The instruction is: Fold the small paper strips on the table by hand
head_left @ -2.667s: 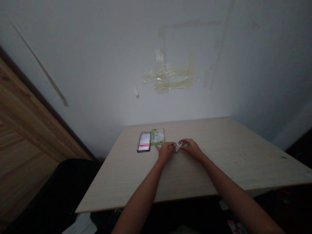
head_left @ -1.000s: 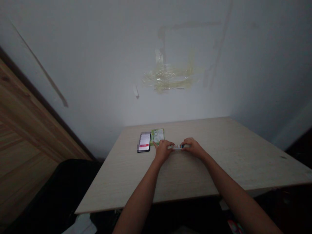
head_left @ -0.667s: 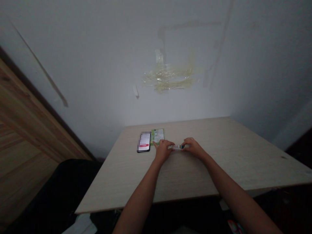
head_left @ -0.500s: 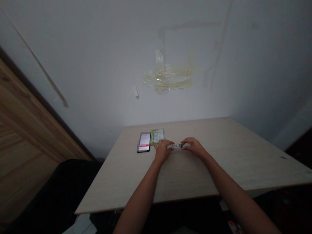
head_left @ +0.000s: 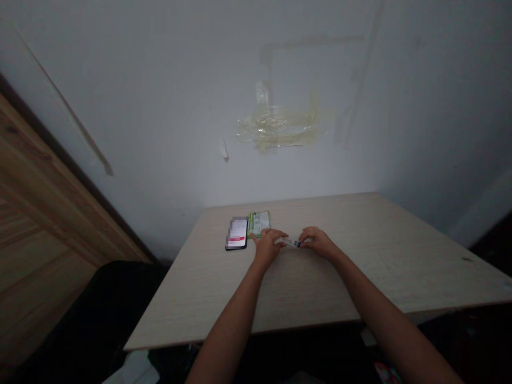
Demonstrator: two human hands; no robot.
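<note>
Both my hands rest on a pale wooden table. My left hand and my right hand each pinch one end of a small white packet with a coloured mark, held low over the table between them. The fingers of both hands are curled on it. Just beyond my left hand lies a green printed packet, and left of that a dark phone with a lit screen.
A white wall with old tape marks rises right behind the table. A wooden panel stands at the left. Something dark sits below the table's left edge.
The small packet was first bunched close between my hands, then turned flat and stretched lengthwise between them. My hands stayed in nearly the same place.
</note>
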